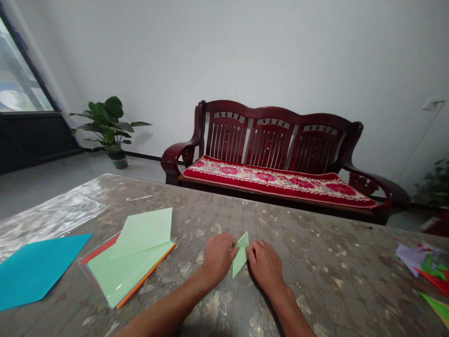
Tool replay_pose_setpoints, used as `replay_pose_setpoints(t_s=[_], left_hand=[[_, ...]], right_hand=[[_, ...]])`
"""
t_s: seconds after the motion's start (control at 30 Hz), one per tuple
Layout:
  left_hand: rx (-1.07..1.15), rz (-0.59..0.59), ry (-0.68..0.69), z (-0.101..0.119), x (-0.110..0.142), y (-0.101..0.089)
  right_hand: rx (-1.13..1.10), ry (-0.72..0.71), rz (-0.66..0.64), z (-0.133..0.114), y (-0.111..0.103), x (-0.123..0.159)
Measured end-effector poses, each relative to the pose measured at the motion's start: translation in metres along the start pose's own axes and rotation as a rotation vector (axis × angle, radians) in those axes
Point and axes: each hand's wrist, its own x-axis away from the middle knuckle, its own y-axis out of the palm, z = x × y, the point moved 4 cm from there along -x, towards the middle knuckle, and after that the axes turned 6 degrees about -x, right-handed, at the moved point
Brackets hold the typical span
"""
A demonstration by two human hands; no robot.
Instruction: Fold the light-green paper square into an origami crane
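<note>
A small piece of folded light green paper [241,255], shaped like a narrow diamond with crease lines, lies on the patterned tabletop between my hands. My left hand [219,256] grips its left edge, thumb and fingers closed there. On the opposite side, my right hand [265,263] has its fingers curled and pinches the right edge. To the left lies a stack of coloured paper [122,276] in a clear wrapper, pale green on top, with orange and blue edges showing. One loose pale green sheet [147,230] rests askew over that stack.
A blue sheet [42,271] lies at the table's left, near crumpled clear plastic [66,210]. A thin white stick [140,198] is toward the back. Folded colourful paper pieces [421,262] sit at the right edge. Beyond the table [315,252] stands a wooden bench [270,135].
</note>
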Motion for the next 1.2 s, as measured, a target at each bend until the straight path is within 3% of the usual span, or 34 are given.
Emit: replay_pose_setpoints(t_s=[0.4, 0.6, 0.87, 1.07, 1.2], left_hand=[[0.021, 0.049, -0.047, 0.002, -0.002, 0.003], [-0.015, 0.046, 0.104, 0.01, 0.001, 0.003], [-0.121, 0.12, 0.346, 0.014, 0.006, 0.012], [-0.165, 0.211, 0.428, 0.006, 0.01, 0.028], [-0.251, 0.186, 0.419, -0.001, 0.01, 0.035]], right_hand=[[-0.102, 0.071, 0.058, 0.004, 0.003, -0.002], [-0.131, -0.027, 0.048, 0.002, 0.003, -0.001], [-0.121, -0.055, 0.024, 0.0, -0.002, 0.001], [-0.061, -0.066, 0.017, -0.004, -0.006, 0.003], [-0.023, -0.079, -0.003, -0.008, -0.011, 0.003]])
